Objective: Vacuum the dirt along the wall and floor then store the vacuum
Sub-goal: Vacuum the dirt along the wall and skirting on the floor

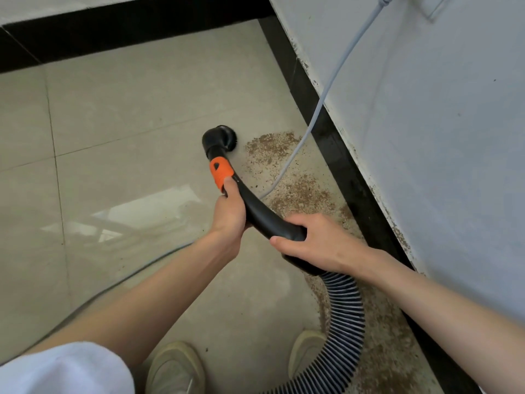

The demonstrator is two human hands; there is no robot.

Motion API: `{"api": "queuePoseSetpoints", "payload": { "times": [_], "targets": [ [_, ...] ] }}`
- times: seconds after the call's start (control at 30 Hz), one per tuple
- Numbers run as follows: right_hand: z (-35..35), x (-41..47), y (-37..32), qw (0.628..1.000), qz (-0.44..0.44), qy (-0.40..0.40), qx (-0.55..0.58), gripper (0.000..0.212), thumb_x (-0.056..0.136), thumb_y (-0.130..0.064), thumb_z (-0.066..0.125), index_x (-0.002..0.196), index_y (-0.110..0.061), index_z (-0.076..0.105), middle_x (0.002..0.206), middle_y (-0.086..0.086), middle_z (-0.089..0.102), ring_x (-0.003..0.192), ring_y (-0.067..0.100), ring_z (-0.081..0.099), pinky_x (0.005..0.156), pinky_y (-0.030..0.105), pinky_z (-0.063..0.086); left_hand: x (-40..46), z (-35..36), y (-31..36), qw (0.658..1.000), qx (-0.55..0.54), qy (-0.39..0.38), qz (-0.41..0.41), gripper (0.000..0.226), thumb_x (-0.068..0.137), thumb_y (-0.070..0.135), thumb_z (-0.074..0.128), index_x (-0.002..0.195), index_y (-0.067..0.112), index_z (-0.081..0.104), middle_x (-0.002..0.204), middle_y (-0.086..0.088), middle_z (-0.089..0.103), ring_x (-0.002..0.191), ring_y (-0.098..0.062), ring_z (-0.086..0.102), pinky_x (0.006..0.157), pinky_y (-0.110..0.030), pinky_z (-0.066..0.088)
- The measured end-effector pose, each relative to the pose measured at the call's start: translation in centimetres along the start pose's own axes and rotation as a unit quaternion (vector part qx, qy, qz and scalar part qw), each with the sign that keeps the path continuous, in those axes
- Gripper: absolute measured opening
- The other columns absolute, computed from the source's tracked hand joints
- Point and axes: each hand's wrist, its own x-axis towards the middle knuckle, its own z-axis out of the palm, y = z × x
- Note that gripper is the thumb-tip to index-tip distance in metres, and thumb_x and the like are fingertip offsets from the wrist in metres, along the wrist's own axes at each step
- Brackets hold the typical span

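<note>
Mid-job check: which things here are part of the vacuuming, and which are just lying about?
Job:
- brush nozzle, by the dirt
- black wand, gripped by left hand and right hand
- ribbed hose
- skirting and wall

Lying about:
- grey cable, trailing across the dirt
- shoes

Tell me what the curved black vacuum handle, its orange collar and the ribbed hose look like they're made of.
Curved black vacuum handle: probably hard moulded plastic, smooth with a dull sheen. Orange collar: apparently matte plastic, though rubber is possible; the colour is flat, without glare. Ribbed black-and-grey hose: likely flexible corrugated plastic, since it bends in a loop.
</note>
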Motion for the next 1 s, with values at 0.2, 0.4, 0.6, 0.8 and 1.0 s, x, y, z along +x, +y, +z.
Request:
{"api": "queuePoseSetpoints", "payload": {
  "times": [0.2,0.4,0.6,0.8,1.0],
  "targets": [
    [0.2,-1.6,1.2,1.000,0.008,0.019,0.014,0.038,0.076,-0.061,0.060,0.084,-0.024,0.061,0.076,0.002,0.067,0.067,0.019,0.065,0.068,0.045,0.054,-0.8,1.1,-0.6,0.999,0.006,-0.031,-0.023,0.044,0.100,0.048,0.024,0.118,0.012,0.042,0.115,-0.012,0.058,0.100,-0.024,0.058,0.076,-0.034,0.049],
    [-0.9,-2.2,2.2,0.993,0.054,0.101,0.028,0.031,0.080,-0.058,0.061,0.086,-0.027,0.063,0.074,0.002,0.067,0.065,0.020,0.065,0.067,0.046,0.054,0.5,4.6,1.4,0.985,0.116,-0.122,-0.033,0.052,0.101,0.047,0.026,0.118,0.003,0.048,0.091,-0.009,0.060,0.082,-0.021,0.060,0.071,-0.035,0.053],
    [-2.2,-1.4,1.9,0.986,0.092,0.137,0.018,0.030,0.083,-0.057,0.060,0.088,-0.027,0.062,0.071,0.000,0.066,0.063,0.020,0.065,0.065,0.042,0.055,2.3,6.8,3.0,0.965,0.204,-0.161,-0.039,0.062,0.099,0.052,0.024,0.127,0.003,0.047,0.112,-0.017,0.062,0.095,-0.028,0.062,0.074,-0.033,0.052],
    [-2.3,-0.7,1.5,0.984,0.104,0.143,-0.019,0.029,0.083,-0.057,0.059,0.087,-0.028,0.061,0.067,-0.004,0.063,0.062,0.018,0.064,0.063,0.039,0.054,2.9,7.2,3.1,0.976,0.139,-0.161,-0.050,0.055,0.101,0.048,0.023,0.123,0.004,0.048,0.107,-0.012,0.059,0.098,-0.026,0.058,0.082,-0.038,0.051],
    [-4.6,2.3,-0.1,0.985,0.080,0.146,-0.047,0.030,0.083,-0.055,0.060,0.088,-0.025,0.063,0.068,-0.005,0.063,0.067,0.017,0.065,0.066,0.038,0.055,4.3,7.5,5.9,0.976,0.149,-0.158,-0.019,0.052,0.102,0.045,0.021,0.121,0.005,0.047,0.108,-0.012,0.056,0.098,-0.025,0.056,0.081,-0.035,0.048]
  ]
}}
